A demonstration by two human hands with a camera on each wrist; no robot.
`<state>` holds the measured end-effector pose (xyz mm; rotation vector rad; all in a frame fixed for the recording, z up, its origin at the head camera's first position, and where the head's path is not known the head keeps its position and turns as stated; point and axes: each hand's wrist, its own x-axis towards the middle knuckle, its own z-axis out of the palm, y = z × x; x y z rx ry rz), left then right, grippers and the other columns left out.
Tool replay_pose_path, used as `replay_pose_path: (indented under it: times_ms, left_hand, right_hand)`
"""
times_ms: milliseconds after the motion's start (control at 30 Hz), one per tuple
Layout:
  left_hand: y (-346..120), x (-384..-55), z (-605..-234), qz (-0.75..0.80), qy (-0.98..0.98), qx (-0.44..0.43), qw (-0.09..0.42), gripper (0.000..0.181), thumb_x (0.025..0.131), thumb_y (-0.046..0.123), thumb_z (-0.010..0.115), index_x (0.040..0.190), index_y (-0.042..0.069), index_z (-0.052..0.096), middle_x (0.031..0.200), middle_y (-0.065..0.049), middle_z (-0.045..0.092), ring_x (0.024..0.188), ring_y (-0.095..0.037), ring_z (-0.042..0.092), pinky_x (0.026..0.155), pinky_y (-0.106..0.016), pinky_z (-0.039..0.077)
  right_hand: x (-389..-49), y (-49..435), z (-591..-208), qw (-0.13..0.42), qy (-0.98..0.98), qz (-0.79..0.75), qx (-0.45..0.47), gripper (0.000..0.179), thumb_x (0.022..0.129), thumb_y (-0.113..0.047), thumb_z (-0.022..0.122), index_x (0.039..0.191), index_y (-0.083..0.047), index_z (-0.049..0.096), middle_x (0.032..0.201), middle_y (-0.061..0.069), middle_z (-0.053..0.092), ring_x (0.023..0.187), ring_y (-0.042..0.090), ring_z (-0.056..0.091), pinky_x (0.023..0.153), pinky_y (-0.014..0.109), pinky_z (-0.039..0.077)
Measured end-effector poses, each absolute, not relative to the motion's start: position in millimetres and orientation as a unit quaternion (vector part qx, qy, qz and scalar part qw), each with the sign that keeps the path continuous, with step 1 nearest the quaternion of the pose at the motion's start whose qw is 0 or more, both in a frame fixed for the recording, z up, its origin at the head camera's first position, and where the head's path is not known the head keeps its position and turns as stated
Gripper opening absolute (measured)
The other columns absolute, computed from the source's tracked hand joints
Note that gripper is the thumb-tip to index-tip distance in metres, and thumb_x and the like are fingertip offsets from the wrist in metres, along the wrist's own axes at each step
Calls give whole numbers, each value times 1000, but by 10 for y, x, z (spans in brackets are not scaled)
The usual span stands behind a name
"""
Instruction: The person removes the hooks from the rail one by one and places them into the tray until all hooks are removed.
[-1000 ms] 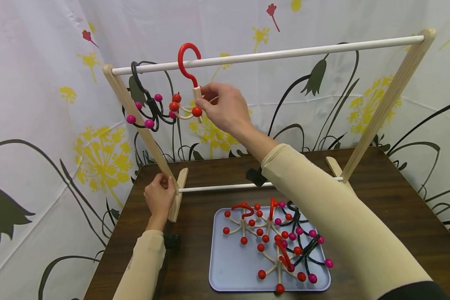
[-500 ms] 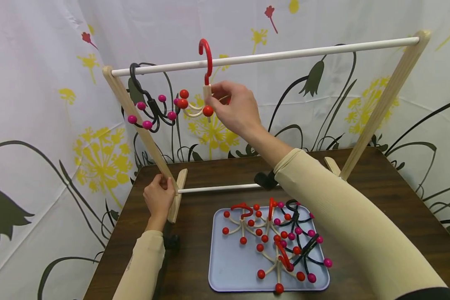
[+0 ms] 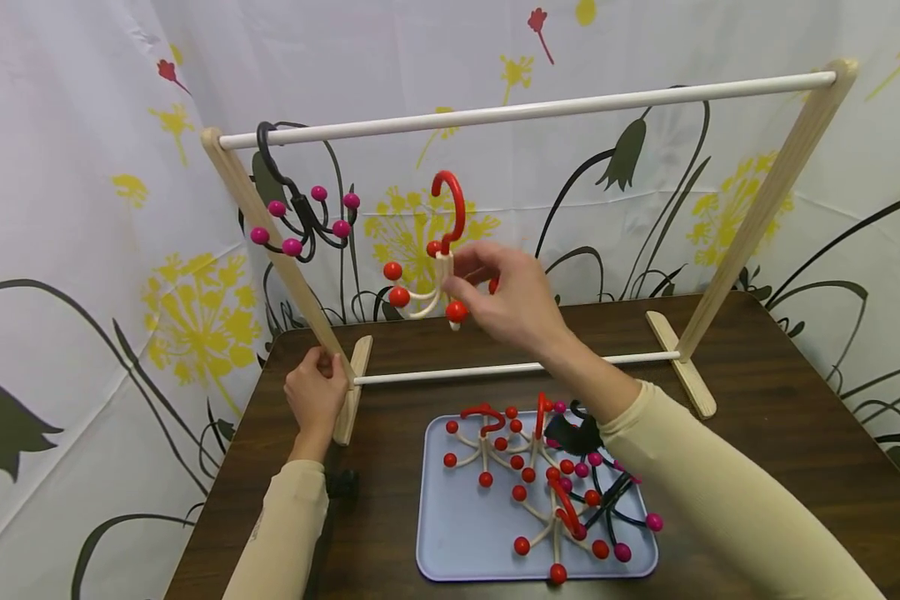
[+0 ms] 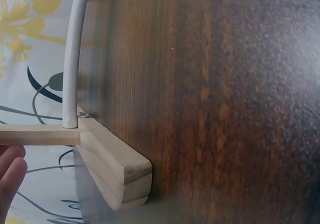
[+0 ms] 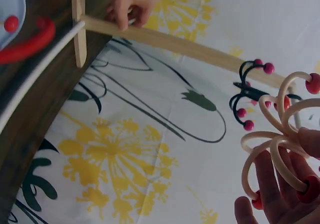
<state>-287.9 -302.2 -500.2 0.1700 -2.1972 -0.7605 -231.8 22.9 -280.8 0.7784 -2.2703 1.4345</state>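
Observation:
My right hand (image 3: 513, 296) pinches the cream stem of a small hanger (image 3: 444, 268) with a red hook and curved arms tipped with red balls. It is held upright, its hook below the rack's white top bar (image 3: 525, 112). In the right wrist view, fingers spread among the cream arms (image 5: 285, 169). My left hand (image 3: 317, 390) grips the rack's left wooden post (image 3: 300, 287) low down; its fingertips (image 4: 12, 174) show at that post in the left wrist view. A black hanger (image 3: 307, 218) with magenta balls hangs at the bar's left end.
Below the rack, a pale blue tray (image 3: 450, 550) holds several more red-hooked and black hangers, tangled close together. The rack's lower white bar (image 3: 450, 373) and wooden feet (image 3: 693, 387) stand on the dark wooden table (image 3: 765, 367). A flowered curtain (image 3: 645, 50) hangs behind.
The red-hooked hanger was over the top bar; my right hand has turned it, taken it off and brought it down and to the right. My left hand stays at the post.

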Motion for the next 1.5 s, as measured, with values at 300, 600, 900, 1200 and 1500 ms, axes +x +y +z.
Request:
replay_pose_path:
  times_ms: [300,600,900,1200,1500]
  left_hand:
    - [-3023,-2884,-4981,-299,-864,63,401,14,85,16,71,88,2,69,73,-13,70,63,-32,66,66,-52,46]
    - [-3035,-2889,-4995,-300,-865,67,397,14,85,16,71,89,3,69,74,-12,71,64,-32,66,67,-53,46]
    - [-3037,-2893,-5003,-298,-867,66,395,14,86,16,70,88,3,69,72,-12,70,62,-31,65,66,-52,45]
    - [-3022,-2901,-5001,-300,-866,65,395,13,85,17,71,88,4,69,71,-10,70,61,-30,65,65,-52,45]
    - [-3024,-2909,-5015,-296,-867,62,396,13,85,16,71,87,3,69,70,-11,70,61,-30,65,64,-52,45]
  right_hand:
    - [-1663,318,-3325,65,-843,471,251,19,87,-20,75,105,-17,70,92,-12,70,86,5,63,74,36,49]
    - [-1186,304,-3819,18,-864,450,225,24,84,-23,76,108,-20,70,88,-17,69,81,0,64,69,31,47]
    - [-989,293,-4336,-56,-877,426,215,23,87,-27,74,108,-20,69,95,-16,70,87,3,66,79,36,50]
    - [-883,321,-4717,-108,-895,394,180,27,87,-24,73,111,-13,69,99,-8,70,83,10,64,78,36,52]
    - [-851,389,-4933,-107,-897,381,195,32,84,-19,77,114,-22,67,105,-13,68,90,7,63,85,41,52]
